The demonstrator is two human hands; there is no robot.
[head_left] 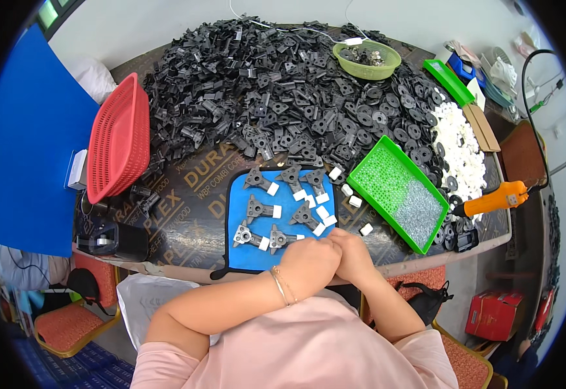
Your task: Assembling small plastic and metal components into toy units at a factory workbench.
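My left hand (310,263) and my right hand (353,255) meet at the lower right edge of a blue mat (237,194). Both are closed, fingers curled against each other; whatever they may hold is hidden. Several black three-armed plastic parts (257,209) lie on the mat just beyond my left hand, each with a white block (272,188) at one arm. Close to my right hand, a loose white block (366,229) rests on the table, and more white blocks (355,202) sit between the mat and a green tray (360,176) of small silvery screws (419,209).
A large heap of black plastic parts (231,84) covers the far table, with black discs (393,102) and white pieces (458,152) rightward. An orange electric screwdriver (493,198) lies right. Red baskets (119,139) and a black device (124,242) stand left; a green bowl (368,69) stands at the back.
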